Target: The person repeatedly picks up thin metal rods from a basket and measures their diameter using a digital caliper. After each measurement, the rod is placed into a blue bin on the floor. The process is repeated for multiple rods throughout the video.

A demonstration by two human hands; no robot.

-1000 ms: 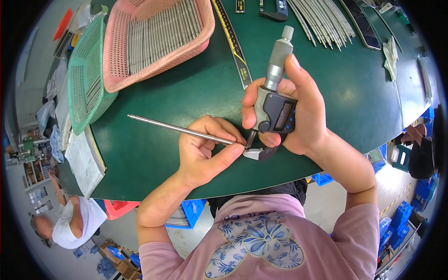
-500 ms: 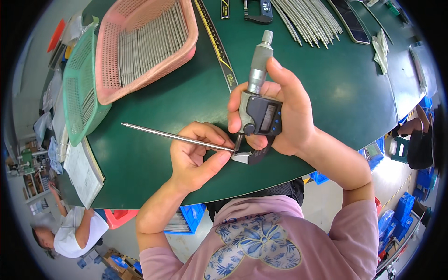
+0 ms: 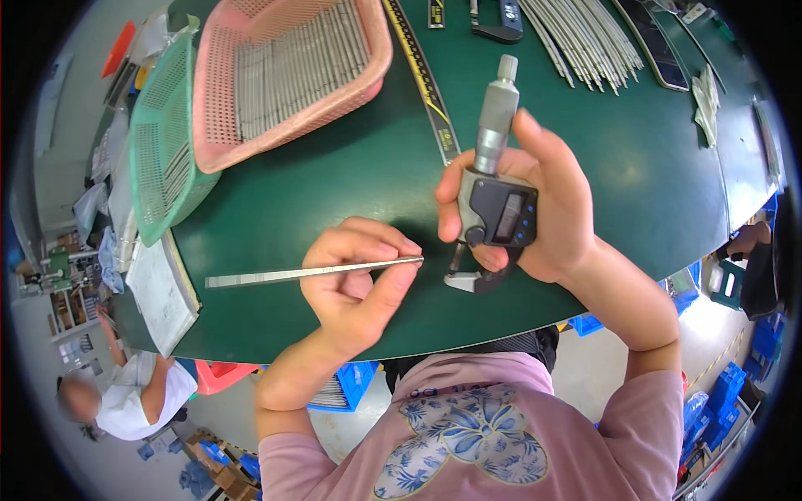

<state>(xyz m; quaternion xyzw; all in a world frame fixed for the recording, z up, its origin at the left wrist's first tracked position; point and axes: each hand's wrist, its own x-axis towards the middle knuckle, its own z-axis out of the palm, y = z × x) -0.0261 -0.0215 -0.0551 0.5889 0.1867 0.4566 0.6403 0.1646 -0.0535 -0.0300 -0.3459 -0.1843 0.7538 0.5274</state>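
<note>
My left hand point(image 3: 355, 280) pinches a thin metal rod point(image 3: 313, 271) near its right end, between thumb and fingers. The rod points out to the left over the green table, its far end smeared by motion. In my right hand point(image 3: 555, 209) is a digital micrometer point(image 3: 499, 213), held with its thimble upward and its grey-and-black frame toward me. The micrometer's jaw gap lies to the right of the rod's tip, apart from it. My right thumb rests beside the thimble, and fingers wrap around the frame.
A pink basket point(image 3: 288, 134) full of metal rods stands at the back left, beside a green basket point(image 3: 150, 204). Across the back lie a ruler point(image 3: 424, 79), another micrometer point(image 3: 501, 29), a bundle of rods point(image 3: 585, 46) and a phone point(image 3: 654, 46). Papers point(image 3: 163, 292) lie left; a person point(image 3: 138, 397) sits beyond.
The rod's tip has come out of the micrometer's jaws, and its far end has swung toward me. The micrometer has shifted right, away from my left hand. The whole view has shifted slightly.
</note>
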